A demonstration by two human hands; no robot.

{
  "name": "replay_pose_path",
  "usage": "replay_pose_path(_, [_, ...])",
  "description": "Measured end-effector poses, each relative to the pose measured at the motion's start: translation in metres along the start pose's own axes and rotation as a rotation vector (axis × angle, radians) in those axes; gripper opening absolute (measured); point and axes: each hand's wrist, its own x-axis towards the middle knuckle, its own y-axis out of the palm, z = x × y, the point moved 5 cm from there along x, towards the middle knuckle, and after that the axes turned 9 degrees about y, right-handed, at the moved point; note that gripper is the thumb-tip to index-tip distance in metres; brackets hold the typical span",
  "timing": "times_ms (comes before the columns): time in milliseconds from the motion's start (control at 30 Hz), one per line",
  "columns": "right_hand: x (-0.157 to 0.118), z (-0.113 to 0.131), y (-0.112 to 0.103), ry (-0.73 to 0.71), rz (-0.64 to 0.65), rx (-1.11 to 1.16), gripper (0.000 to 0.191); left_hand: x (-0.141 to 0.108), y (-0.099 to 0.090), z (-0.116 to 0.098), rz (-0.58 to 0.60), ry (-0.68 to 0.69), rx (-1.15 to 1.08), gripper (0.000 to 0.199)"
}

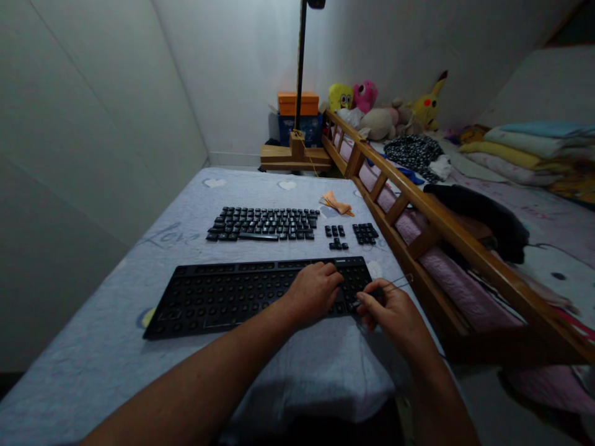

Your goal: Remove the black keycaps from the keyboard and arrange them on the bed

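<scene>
A black keyboard (242, 291) with its keycaps off lies across the table, small round key mounts showing in rows. My left hand (313, 288) presses on its right part, with the fingers bent and close together; their tips are partly hidden. At the keyboard's lower right corner, my right hand (383, 303) is closed on a wire keycap puller (402, 280), whose thin wire loop sticks out to the right. The puller's other end is dark and hard to make out near the number keys. Behind the keyboard, loose black keycaps (264, 223) are laid out in keyboard order.
Separate groups of arrow keycaps (338, 245) and number keycaps (365, 233) sit to the right. An orange cloth (337, 203) lies farther back on the light tablecloth (186, 204). A wooden bed rail (404, 198) borders the table's right side; a lamp stand (297, 145) is at the back.
</scene>
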Motion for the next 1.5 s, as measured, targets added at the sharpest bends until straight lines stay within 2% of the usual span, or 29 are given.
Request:
replay_pose_path(433, [-0.009, 0.001, 0.007, -0.067, -0.013, -0.103, 0.026, 0.000, 0.000, 0.000, -0.009, 0.005, 0.006, 0.015])
replay_pose_path(733, [-0.006, -0.002, 0.006, 0.008, 0.103, 0.058, 0.025, 0.000, -0.001, 0.000, 0.000, -0.002, -0.001, 0.015])
replay_pose_path(867, [-0.006, -0.005, 0.005, 0.016, 0.072, 0.109, 0.024, 0.000, -0.001, 0.000, 0.003, -0.004, -0.001, 0.016])
replay_pose_path(1100, [-0.012, -0.006, 0.003, -0.065, 0.056, -0.031, 0.018, 0.000, -0.001, 0.000, -0.004, -0.006, -0.005, 0.016])
replay_pose_path(1300, [-0.021, 0.008, 0.001, -0.232, 0.016, -0.237, 0.023, 0.000, -0.002, -0.001, 0.004, -0.006, 0.005, 0.016])
replay_pose_path(1500, [-0.023, 0.014, 0.001, -0.255, 0.026, -0.231, 0.023, 0.000, -0.002, -0.001, -0.002, -0.010, -0.002, 0.017])
